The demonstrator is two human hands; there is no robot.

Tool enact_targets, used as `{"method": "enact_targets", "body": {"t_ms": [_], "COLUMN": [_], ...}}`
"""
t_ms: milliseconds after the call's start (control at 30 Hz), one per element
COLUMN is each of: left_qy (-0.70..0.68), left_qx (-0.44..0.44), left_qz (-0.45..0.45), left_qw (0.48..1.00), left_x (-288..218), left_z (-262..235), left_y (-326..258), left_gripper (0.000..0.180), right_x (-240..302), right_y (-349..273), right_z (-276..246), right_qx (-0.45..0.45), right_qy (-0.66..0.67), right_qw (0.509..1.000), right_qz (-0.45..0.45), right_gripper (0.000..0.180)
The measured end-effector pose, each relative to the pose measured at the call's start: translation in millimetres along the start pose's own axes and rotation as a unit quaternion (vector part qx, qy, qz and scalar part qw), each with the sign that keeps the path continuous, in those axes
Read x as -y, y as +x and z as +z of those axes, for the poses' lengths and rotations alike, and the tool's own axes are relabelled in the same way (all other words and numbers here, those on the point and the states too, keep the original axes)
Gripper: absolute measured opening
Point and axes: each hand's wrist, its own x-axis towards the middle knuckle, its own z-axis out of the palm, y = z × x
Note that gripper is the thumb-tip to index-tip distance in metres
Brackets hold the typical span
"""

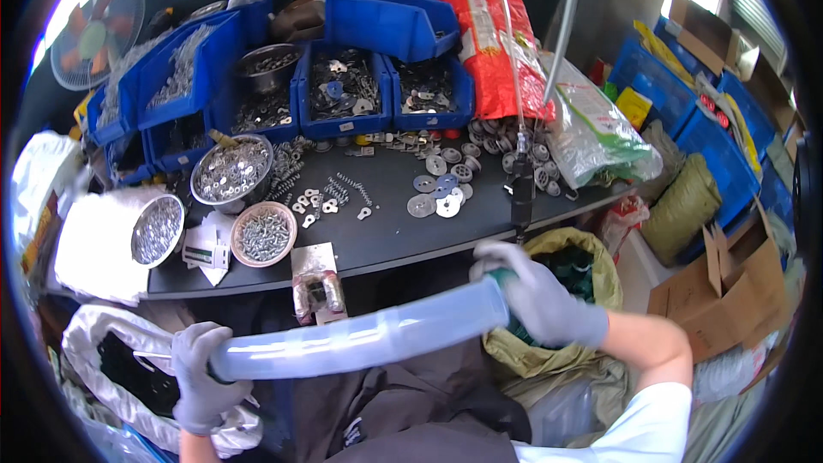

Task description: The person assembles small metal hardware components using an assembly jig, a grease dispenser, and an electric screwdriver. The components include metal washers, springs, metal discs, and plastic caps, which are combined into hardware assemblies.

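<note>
A long translucent, pale-blue plastic tube spans the space above my lap, its right end higher than its left. My left hand, in a grey glove, is closed round its dark green left end. At the other end my right hand, gloved too, grips the green end piece, with its fingers curled over it. Just beyond the tube, a small metal fixture is at the bench's front edge. Beneath my right hand stands an olive woven sack with dark green pieces inside.
On the dark bench lie springs, metal discs and a bowl of screws. Blue bins of small parts line its back. A white sack stands at my left, cardboard boxes at my right. A thin tool hangs over the bench.
</note>
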Motion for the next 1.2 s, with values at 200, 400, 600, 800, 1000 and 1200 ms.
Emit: {"method": "enact_targets", "body": {"t_ms": [200, 400, 600, 800, 1000, 1200], "left_qy": [0.042, -0.189, -0.061, -0.299, -0.723, -0.847], "left_qx": [-0.028, 0.137, 0.039, -0.076, -0.066, -0.105], "left_qz": [-0.022, -0.039, 0.006, -0.136, -0.179, -0.205], "left_qw": [0.999, 0.972, 0.997, 0.942, 0.664, 0.48], "left_x": [-9.2, 5.6, -32.0, -35.8, -31.1, -11.5], "left_z": [3.3, -12.6, 12.8, 12.4, 21.6, -2.6], "left_y": [-4.1, -11.9, 8.1, 9.0, 26.1, 26.8], "left_gripper": [0.057, 0.06, 0.063, 0.059, 0.061, 0.04], "right_x": [9.6, 17.8, -24.1, 15.1, 1.4, 1.5], "right_y": [20.2, -2.4, -20.0, 28.5, -9.0, -29.4], "right_z": [-4.8, -17.4, -11.5, 8.2, 136.3, 91.4], "right_qx": [0.165, 0.004, -0.097, -0.013, 0.12, 0.218], "right_qy": [0.131, -0.047, 0.091, 0.454, 0.344, 0.583], "right_qw": [0.944, 0.935, 0.985, 0.863, 0.91, 0.663], "right_qz": [0.255, -0.351, 0.112, 0.223, 0.199, 0.415], "right_gripper": [0.028, 0.026, 0.035, 0.05, 0.048, 0.042]}}
